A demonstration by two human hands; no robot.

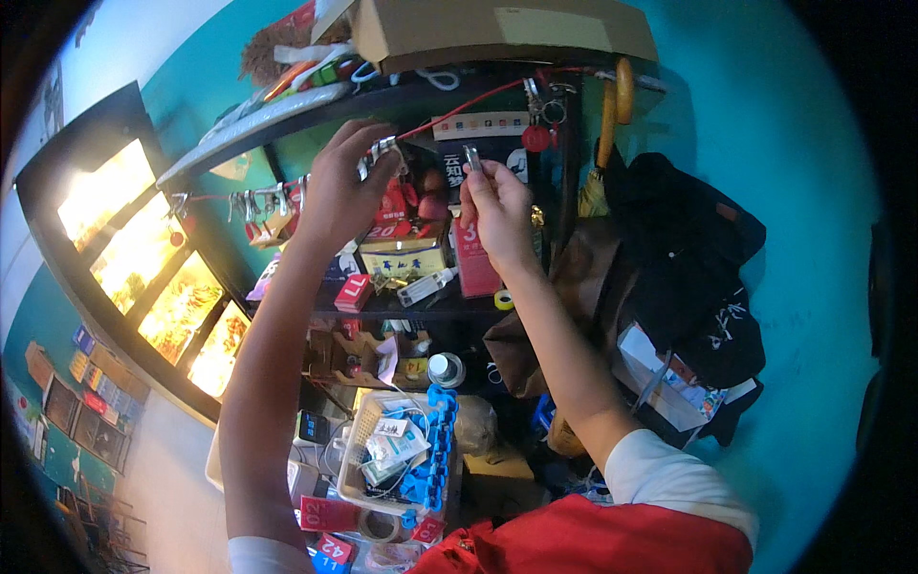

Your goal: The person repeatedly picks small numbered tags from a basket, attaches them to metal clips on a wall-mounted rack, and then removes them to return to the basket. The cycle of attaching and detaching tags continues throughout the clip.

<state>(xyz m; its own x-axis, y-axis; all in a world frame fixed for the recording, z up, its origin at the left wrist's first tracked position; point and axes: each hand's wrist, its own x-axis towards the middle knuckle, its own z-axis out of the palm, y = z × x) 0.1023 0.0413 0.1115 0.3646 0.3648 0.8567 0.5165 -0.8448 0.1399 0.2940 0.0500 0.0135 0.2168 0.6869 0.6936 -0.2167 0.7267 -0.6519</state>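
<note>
My left hand point(341, 186) is raised at a red cord point(462, 109) strung along the front of a shelf. Its thumb and fingers close around a shiny metal clip point(382, 148) on that cord. To the right, my right hand point(500, 212) holds a small metal clip point(471, 157) between thumb and fingers, pointing up and apart from the cord. Several more metal clips point(251, 204) hang along the cord to the left, some with red tags. At the cord's right end hang a metal ring point(554, 111) and a round red tag point(535, 138).
Below the hands, a shelf holds a red number card point(475, 258), a clear bottle point(427, 287) and a yellow tape roll point(504, 299). A cream plastic basket point(346, 470) stands lower. A black bag point(688, 265) hangs at right; a cardboard box point(459, 32) sits above.
</note>
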